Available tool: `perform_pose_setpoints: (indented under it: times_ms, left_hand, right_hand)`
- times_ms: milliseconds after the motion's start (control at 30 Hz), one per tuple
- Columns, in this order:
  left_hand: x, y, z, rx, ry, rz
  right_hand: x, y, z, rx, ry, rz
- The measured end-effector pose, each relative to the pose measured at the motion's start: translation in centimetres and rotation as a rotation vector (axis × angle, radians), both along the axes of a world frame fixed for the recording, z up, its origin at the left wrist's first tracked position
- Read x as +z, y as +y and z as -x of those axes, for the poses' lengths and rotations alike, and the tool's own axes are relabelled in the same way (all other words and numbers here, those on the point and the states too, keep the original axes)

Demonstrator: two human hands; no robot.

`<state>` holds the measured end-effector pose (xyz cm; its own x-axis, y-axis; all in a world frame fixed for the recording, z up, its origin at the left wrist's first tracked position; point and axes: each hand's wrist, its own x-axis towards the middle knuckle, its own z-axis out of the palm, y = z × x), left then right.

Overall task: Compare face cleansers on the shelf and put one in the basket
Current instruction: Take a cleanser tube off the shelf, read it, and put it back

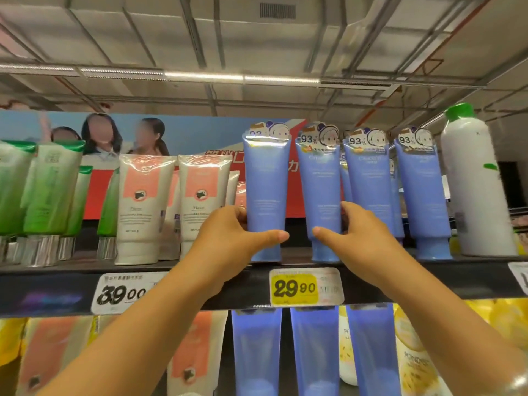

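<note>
Several blue cleanser tubes stand cap-down on the top shelf (428, 281). My left hand (228, 238) grips the leftmost blue tube (267, 190), thumb across its front and fingers behind it. My right hand (360, 235) grips the second blue tube (320, 187) the same way, with its thumb on the lower front. Both tubes still stand on the shelf with their caps on the board. Two more blue tubes (368, 181) (423, 190) stand to the right. No basket is in view.
White-and-pink tubes (143, 201) and green tubes (48, 190) fill the shelf's left part. A tall white bottle with a green cap (474, 184) stands at the right. Price tags read 39.00 (123, 292) and 29.90 (295, 288). More tubes hang on the shelf below.
</note>
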<state>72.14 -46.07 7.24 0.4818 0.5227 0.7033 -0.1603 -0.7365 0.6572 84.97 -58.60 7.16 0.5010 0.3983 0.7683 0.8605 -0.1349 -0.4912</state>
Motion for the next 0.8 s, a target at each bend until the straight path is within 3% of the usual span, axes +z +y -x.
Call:
perform_pose_setpoints:
  times_ms: [400,800]
  left_hand:
    - [0.6,0.3,-0.7,0.039,0.125,-0.061]
    - [0.5,-0.3,-0.3,0.109,0.162,-0.117]
  right_hand:
    - [0.0,0.9,-0.6,-0.011,-0.005,-0.065]
    - [-0.8,0.2,0.4,0.272,-0.014,-0.385]
